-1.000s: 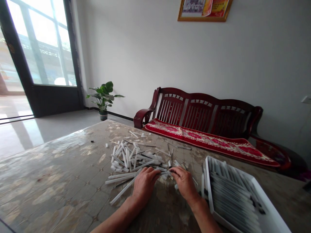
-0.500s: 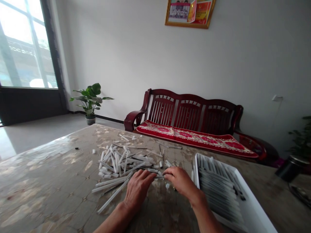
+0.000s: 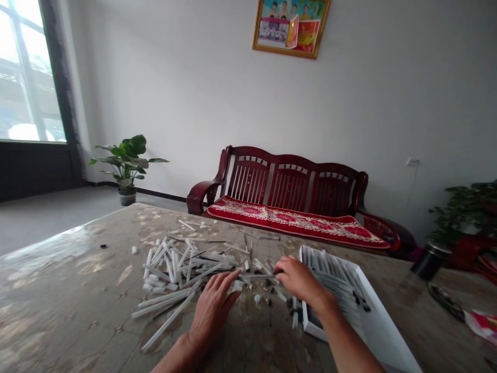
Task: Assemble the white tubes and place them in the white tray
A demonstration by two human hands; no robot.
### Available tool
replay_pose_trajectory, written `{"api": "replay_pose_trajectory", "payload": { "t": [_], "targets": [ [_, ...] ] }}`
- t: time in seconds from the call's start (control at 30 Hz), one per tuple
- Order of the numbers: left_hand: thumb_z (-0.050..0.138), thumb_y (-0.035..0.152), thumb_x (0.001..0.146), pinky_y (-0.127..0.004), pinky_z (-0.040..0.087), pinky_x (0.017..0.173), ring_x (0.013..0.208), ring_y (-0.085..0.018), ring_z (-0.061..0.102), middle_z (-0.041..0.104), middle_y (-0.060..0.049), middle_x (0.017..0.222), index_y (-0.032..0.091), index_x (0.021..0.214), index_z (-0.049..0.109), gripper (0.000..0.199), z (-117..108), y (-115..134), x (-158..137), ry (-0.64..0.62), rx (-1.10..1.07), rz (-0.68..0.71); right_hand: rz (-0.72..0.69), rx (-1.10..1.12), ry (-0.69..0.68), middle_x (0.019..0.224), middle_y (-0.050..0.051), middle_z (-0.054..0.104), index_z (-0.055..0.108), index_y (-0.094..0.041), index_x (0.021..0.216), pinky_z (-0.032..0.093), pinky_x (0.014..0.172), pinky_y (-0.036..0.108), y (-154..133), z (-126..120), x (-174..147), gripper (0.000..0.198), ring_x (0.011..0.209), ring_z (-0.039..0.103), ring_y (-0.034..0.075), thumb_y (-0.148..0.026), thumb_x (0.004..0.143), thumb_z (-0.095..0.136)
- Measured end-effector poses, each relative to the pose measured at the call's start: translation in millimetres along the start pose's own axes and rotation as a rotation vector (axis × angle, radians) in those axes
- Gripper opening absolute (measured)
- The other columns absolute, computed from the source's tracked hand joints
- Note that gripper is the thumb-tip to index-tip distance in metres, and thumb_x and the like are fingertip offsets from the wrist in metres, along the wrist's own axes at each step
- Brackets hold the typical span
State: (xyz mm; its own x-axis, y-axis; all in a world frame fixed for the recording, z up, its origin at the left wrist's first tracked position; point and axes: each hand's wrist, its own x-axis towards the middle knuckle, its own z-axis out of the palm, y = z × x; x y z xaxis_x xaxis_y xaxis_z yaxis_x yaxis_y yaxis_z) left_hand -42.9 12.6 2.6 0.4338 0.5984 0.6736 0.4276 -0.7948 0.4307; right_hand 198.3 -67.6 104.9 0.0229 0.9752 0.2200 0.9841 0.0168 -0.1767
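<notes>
My right hand is closed, with its fingertips on the right end of a thin pale pen-like tube held level above the table. At the tube's other end my left hand has its thumb and forefinger apart, the forefinger close to the tip. Left of the hands spreads a loose heap of white translucent tubes, some with dark thin rods among them. To the right a white box holds rows of similar tubes with dark ends, partly behind my right forearm. Small black and clear bits lie between the hands.
The patterned tabletop carries everything. Beyond it stands a dark red wooden bench with a red floral cover. A black canister and a dark cable are at the right. A small white piece lies left of the heap.
The hands have drawn apart, my right hand moving right with the tube and my left thumb and forefinger spreading. The camera view has turned a little to the right.
</notes>
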Motion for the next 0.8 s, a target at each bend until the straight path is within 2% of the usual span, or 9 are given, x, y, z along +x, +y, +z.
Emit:
{"api": "replay_pose_trajectory", "payload": {
  "t": [0.1,0.2,0.27,0.37,0.5,0.63,0.7,0.8],
  "targets": [
    [0.051,0.026,0.092,-0.039,0.052,0.094,0.110,-0.024,0.063,0.069,-0.005,0.118,0.027,0.128,0.060,0.037,-0.7,-8.1,0.0,0.074,0.038,-0.151,0.174,-0.125,0.123,0.091,0.004,0.072,0.073,-0.023,0.083,0.043,0.082,0.030,57.6,-12.4,-21.4,0.017,0.093,0.062,0.023,-0.012,0.080,0.060],
    [0.050,0.024,0.091,-0.038,0.052,0.094,0.109,-0.024,0.063,0.070,-0.004,0.115,0.028,0.120,0.064,0.032,-0.1,-14.3,0.8,0.062,0.043,-0.205,0.361,-0.258,0.163,0.092,0.005,0.072,0.071,-0.022,0.082,0.042,0.080,0.031,113.3,-21.4,-46.6,0.017,0.090,0.063,0.023,-0.011,0.081,0.059],
    [0.051,0.023,0.090,-0.037,0.052,0.093,0.107,-0.023,0.064,0.071,-0.003,0.112,0.028,0.114,0.067,0.029,0.2,-15.2,1.9,0.041,0.038,-0.202,0.440,-0.326,0.139,0.094,0.006,0.072,0.071,-0.022,0.082,0.042,0.079,0.030,139.6,-23.3,-60.1,0.017,0.091,0.063,0.023,-0.011,0.083,0.058],
    [0.052,0.024,0.090,-0.035,0.052,0.088,0.101,-0.022,0.065,0.073,-0.002,0.104,0.029,0.103,0.071,0.024,-1.5,-11.5,3.4,-0.035,0.029,-0.183,0.478,-0.369,0.105,0.096,0.006,0.072,0.072,-0.023,0.084,0.042,0.079,0.030,161.7,-19.5,-72.3,0.020,0.094,0.063,0.024,-0.011,0.084,0.057],
    [0.053,0.030,0.091,-0.031,0.050,0.082,0.092,-0.022,0.066,0.074,-0.002,0.090,0.027,0.089,0.073,0.021,-7.1,-1.2,4.2,-0.236,0.021,-0.154,0.457,-0.378,0.043,0.093,0.007,0.073,0.073,-0.022,0.083,0.044,0.080,0.032,177.3,-8.9,-78.0,0.019,0.093,0.065,0.025,-0.011,0.082,0.057],
    [0.050,0.030,0.093,-0.027,0.047,0.078,0.088,-0.020,0.066,0.072,-0.003,0.087,0.024,0.080,0.072,0.026,-10.7,7.3,5.1,-0.333,0.040,-0.206,0.431,-0.356,0.035,0.092,0.008,0.074,0.073,-0.022,0.084,0.045,0.082,0.033,182.7,-1.9,-72.4,0.022,0.092,0.067,0.026,-0.012,0.083,0.055],
    [0.049,0.029,0.093,-0.026,0.047,0.074,0.085,-0.019,0.067,0.072,-0.004,0.089,0.023,0.080,0.071,0.027,-10.9,9.0,5.6,-0.366,0.036,-0.233,0.409,-0.313,0.076,0.095,0.010,0.074,0.074,-0.021,0.088,0.046,0.083,0.033,171.3,1.7,-61.5,0.023,0.093,0.068,0.026,-0.013,0.084,0.052],
    [0.050,0.025,0.092,-0.024,0.046,0.073,0.084,-0.018,0.067,0.071,-0.003,0.091,0.023,0.081,0.071,0.025,-9.9,9.1,6.0,-0.430,0.027,-0.256,0.304,-0.113,0.126,0.099,0.009,0.075,0.073,-0.022,0.092,0.047,0.084,0.030,126.4,14.2,-34.1,0.025,0.093,0.069,0.023,-0.016,0.086,0.049]
  ]
}}
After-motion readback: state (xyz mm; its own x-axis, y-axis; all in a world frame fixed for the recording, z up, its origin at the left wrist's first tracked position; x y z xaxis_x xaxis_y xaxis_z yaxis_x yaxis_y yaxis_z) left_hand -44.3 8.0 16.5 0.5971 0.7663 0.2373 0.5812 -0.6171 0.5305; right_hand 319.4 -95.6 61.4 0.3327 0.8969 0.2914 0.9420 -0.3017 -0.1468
